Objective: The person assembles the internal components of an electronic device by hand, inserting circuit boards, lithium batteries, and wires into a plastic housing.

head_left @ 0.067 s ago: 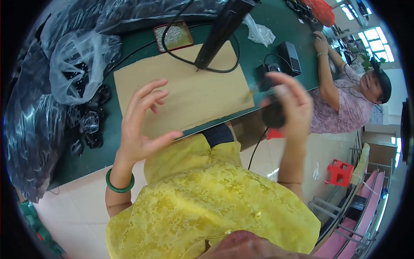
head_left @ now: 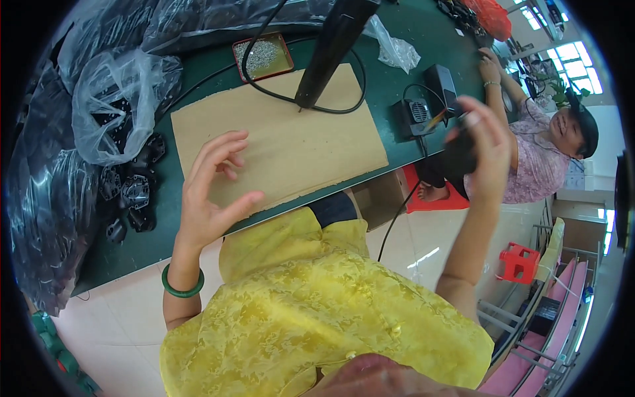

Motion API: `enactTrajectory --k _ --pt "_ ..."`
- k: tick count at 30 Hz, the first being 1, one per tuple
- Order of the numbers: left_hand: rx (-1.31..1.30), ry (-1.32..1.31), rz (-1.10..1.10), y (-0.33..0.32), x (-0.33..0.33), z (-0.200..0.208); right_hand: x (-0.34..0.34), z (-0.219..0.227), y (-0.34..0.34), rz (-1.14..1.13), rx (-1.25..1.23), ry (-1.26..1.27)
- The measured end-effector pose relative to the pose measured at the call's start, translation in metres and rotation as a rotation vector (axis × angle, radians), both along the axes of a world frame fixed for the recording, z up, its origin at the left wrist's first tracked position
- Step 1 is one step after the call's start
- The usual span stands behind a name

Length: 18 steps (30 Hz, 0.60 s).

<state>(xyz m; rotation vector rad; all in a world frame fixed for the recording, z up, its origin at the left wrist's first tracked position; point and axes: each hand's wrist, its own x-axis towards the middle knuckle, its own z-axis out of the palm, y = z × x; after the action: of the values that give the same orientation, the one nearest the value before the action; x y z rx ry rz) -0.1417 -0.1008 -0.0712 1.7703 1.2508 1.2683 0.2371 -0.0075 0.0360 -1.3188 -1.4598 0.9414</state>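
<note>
My left hand [head_left: 213, 188] hovers open, fingers spread and curled, over the near edge of a brown cardboard sheet [head_left: 291, 142] on the green bench [head_left: 159, 235]. It holds nothing; a green bangle is on that wrist. My right hand [head_left: 481, 149] is raised past the bench's right end and is closed around a small black part [head_left: 458, 157], whose shape is blurred. A black hanging power tool [head_left: 334, 43] points down at the far edge of the cardboard, its cable looped around it.
A red tray of small screws [head_left: 262, 56] lies behind the cardboard. Clear plastic bags [head_left: 112, 99] and loose black parts [head_left: 132, 192] are at the left. A black box with a fan [head_left: 423, 109] sits at right. A seated co-worker [head_left: 539, 155] and a red stool [head_left: 519, 261] are beyond.
My right hand with the black part has moved a little to the right and up. My left hand has stayed in about the same place.
</note>
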Motion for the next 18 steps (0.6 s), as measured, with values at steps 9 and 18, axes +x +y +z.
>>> enactTrajectory --k 9,18 --pt "-0.16 -0.024 0.09 0.011 0.003 -0.011 0.24 -0.09 0.276 -0.309 0.041 -0.558" --pt "-0.168 0.073 0.205 0.015 0.002 -0.011 -0.004 -0.126 0.446 0.04 0.328 -1.21"
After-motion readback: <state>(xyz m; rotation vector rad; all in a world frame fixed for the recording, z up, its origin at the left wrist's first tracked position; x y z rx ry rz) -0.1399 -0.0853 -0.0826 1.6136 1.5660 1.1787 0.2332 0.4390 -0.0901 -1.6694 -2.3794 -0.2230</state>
